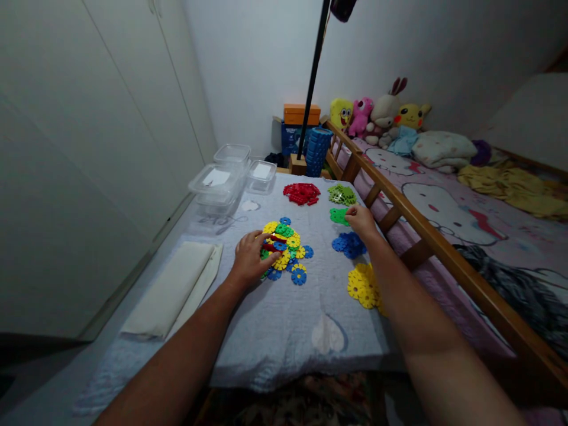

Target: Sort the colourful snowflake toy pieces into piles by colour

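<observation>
A mixed pile of yellow, blue, green and red notched plastic discs [295, 241] lies mid-table. My left hand [252, 255] rests at the pile's left side, thumb and forefinger apart around red pieces there. My right hand [362, 221] reaches to the right edge of the table, its fingertips pinched at the edge of a small heap of green discs [338, 216]. Around that hand are sorted heaps: light green pieces [341, 194] behind, blue discs [349, 244] and yellow discs [362, 285] in front. A heap of red pieces [302, 193] sits at the back.
Clear plastic boxes [217, 180] stand at the back left, with a folded cream cloth [171, 290] in front of them. A wooden bed rail [399, 213] runs along the right side. A black pole [314, 77] rises behind the table, beside a blue roller [318, 152].
</observation>
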A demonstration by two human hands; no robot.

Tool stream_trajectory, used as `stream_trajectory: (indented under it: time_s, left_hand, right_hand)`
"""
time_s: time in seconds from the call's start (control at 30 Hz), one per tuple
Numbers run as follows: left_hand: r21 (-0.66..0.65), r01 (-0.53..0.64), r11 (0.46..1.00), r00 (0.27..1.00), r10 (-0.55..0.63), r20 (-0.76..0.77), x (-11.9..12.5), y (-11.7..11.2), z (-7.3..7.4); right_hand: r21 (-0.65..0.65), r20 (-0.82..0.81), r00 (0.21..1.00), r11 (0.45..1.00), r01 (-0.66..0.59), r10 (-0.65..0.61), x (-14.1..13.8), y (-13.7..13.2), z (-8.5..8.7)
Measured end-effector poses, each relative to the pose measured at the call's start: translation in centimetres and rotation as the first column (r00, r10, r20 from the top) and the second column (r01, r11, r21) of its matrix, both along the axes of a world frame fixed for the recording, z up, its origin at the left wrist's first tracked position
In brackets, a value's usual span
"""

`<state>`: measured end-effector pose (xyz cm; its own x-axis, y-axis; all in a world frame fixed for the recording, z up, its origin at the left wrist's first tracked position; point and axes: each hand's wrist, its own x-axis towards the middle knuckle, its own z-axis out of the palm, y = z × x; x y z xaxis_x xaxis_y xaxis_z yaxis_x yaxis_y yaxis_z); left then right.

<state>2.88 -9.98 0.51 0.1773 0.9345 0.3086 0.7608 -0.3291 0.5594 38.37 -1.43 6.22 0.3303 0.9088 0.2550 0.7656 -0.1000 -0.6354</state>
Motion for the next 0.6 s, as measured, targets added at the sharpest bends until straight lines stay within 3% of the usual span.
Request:
stream_trajectory:
  time_s: [0.3,0.6]
  left_hand:
    - [0.007,-0.023,1.0,1.0,0.023,-0.009,-0.2,0.5,-0.6]
    - [-0.038,-0.022,0.999,1.0,0.022,-0.003,-0.3,0.7,-0.5]
  right_hand:
    - [-0.12,0.068,0.982,0.976,0.181,-0.174,-0.5,4.5,-1.6]
    - [-0.142,0.144,0.978,0.975,0.17,-0.149,-1.6,4.3,-2.1]
